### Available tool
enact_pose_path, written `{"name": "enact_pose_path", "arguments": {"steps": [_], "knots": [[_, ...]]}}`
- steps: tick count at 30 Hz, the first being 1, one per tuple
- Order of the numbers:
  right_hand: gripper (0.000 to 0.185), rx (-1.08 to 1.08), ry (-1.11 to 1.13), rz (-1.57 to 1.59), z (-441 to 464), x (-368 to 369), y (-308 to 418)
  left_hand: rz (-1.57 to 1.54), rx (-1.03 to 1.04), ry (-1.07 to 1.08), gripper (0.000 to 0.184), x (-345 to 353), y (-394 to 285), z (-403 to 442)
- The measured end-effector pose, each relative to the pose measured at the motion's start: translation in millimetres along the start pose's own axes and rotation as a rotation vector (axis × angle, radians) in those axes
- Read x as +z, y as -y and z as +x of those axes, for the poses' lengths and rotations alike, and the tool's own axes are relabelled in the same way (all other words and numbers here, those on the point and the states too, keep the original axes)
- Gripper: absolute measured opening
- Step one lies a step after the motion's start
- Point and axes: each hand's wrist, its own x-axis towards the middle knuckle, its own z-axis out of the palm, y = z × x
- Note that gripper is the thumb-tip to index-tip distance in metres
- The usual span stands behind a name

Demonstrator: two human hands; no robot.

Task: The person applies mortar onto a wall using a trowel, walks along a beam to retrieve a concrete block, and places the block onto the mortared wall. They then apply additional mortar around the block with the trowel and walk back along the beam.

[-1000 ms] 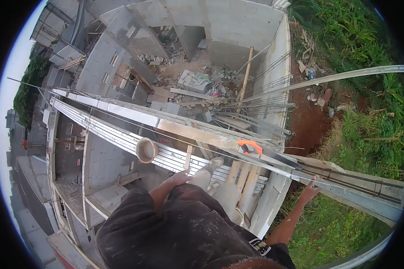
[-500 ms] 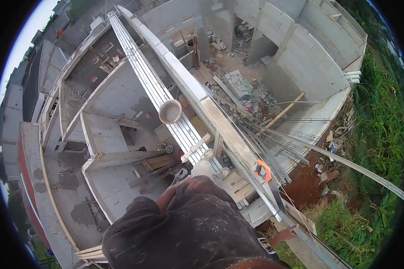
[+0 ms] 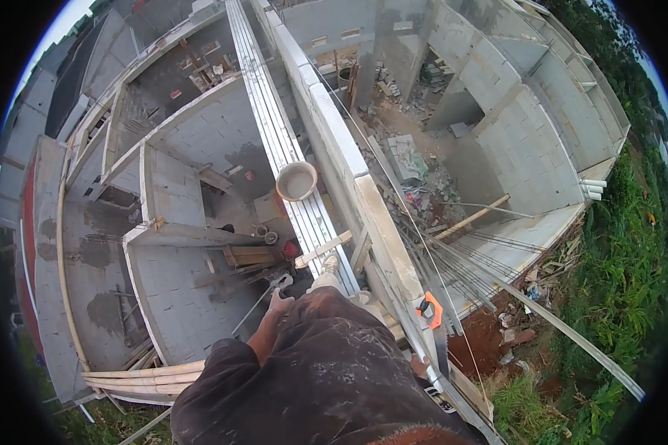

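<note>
My left hand (image 3: 278, 305) is out in front of my left side, its fingers closed on a grey tool (image 3: 281, 282) whose kind is too small to make out. A thin pale bar (image 3: 251, 310) slants down beside that hand; whether it belongs to the tool I cannot tell. Close to my right side, my right hand (image 3: 420, 366) is at the wall's metal edging, mostly hidden by my body, fingers unclear. Just ahead of it is a handsaw (image 3: 430, 311) with an orange and black handle, blade pointing back toward me. A round bucket (image 3: 297, 181) stands on the metal planks.
Long metal planks (image 3: 263, 111) run forward under my foot (image 3: 329, 271), with a wooden crosspiece (image 3: 323, 249) over them. A block wall top (image 3: 375, 215) and a taut string (image 3: 416, 215) run alongside. Rooms with rubble (image 3: 404, 159) lie far below; bamboo poles (image 3: 145, 380) are at left.
My view has shifted forward and turned. My left hand with the grey tool has come out further from my body. My right hand, spread before, has drawn in beside me near the saw.
</note>
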Motion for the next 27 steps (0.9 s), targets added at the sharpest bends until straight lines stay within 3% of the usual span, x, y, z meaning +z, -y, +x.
{"name": "enact_pose_path", "arguments": {"steps": [1, 3, 8, 10, 12, 17, 18, 27], "knots": [[0.035, -0.199, 0.465, -0.178, 10, -2, 23, 0.010, 0.001, 0.008, 0.089, -3, -4, 2], [0.045, -0.239, 0.651, -0.393, -6, 15, 93, 0.015, -0.120, 0.006, 0.089, -16, -65, -43], [0.046, -0.288, 0.653, -0.347, -7, 47, 142, -0.088, -0.001, 0.002, 0.080, -36, -114, -13], [0.047, -0.304, 0.667, -0.349, -11, 59, 169, -0.191, 0.148, 0.023, 0.081, -51, -125, -13], [0.047, -0.325, 0.673, -0.347, -82, 164, 330, -0.224, 0.141, -0.011, 0.082, -68, -123, -3], [0.048, -0.371, 0.673, -0.323, -64, 173, 350, -0.252, -0.044, -0.120, 0.080, -115, -81, -1], [0.048, -0.377, 0.674, -0.315, -115, 219, 390, -0.216, -0.121, -0.149, 0.080, -123, -79, -2], [0.051, -0.443, 0.709, -0.274, -74, 236, 430, -0.473, -0.145, -0.289, 0.078, -141, -67, -18]]}}
